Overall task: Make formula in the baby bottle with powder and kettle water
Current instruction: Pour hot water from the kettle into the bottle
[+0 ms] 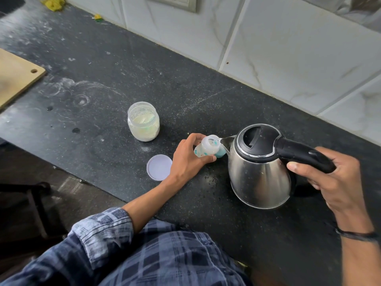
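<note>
Silver kettle [259, 174] with black lid, speckled black counter [144, 79], blue plaid sleeve [99, 230], white lid [159, 167].

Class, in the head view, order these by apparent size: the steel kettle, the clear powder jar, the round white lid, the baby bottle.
1. stainless-steel kettle
2. clear plastic powder jar
3. flat round white lid and small clear baby bottle: alike; the left hand hides part of the bottle.

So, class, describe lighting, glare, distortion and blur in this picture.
Head view: soft, even light with faint shadows; pale glare streaks on the steel kettle; wide-angle stretch skews the wall tiles and countertop toward the edges; top-left corner around the yellow scrap is smeared.
</note>
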`<state>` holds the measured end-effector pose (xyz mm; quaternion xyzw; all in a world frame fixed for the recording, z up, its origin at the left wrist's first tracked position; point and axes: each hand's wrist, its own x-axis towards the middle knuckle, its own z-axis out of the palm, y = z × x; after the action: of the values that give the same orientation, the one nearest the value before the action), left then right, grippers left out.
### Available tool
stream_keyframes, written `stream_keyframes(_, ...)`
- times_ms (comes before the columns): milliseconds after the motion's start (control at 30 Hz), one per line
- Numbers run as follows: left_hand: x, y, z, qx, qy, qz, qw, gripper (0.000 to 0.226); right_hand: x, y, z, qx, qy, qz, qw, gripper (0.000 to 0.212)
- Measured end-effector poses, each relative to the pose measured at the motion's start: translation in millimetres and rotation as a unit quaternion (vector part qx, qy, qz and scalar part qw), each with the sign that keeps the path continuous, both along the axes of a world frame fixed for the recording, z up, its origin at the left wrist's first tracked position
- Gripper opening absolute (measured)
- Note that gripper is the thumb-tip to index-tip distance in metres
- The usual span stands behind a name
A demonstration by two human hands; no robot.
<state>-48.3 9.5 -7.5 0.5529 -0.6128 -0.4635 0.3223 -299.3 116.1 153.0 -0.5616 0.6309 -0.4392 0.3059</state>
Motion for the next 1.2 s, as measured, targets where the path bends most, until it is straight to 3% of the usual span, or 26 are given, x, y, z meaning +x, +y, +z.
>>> stream_keyframes(333, 0, 0, 1, 0.001, 0.000, -0.001, 1.000, 0.058, -4, -1, -2, 0.003, 0.015, -0.006, 1.000, 0.011)
stream_keyframes(700, -2, 1, 8, -0.004, 0.019, 0.001, 1.000, 0.057, -6, 1, -5, 0.000, 0.014, -0.006, 1.000, 0.011)
stream_keyframes(833, -3, 2, 13, -0.010, 0.025, -0.004, 1.000, 0.056, -10, 2, -9, 0.000, 0.022, -0.021, 1.000, 0.023)
stream_keyframes(1200, -3, 4, 14, -0.011, 0.024, -0.009, 1.000, 0.057, -12, 4, -12, 0.007, 0.009, -0.034, 0.999, 0.016)
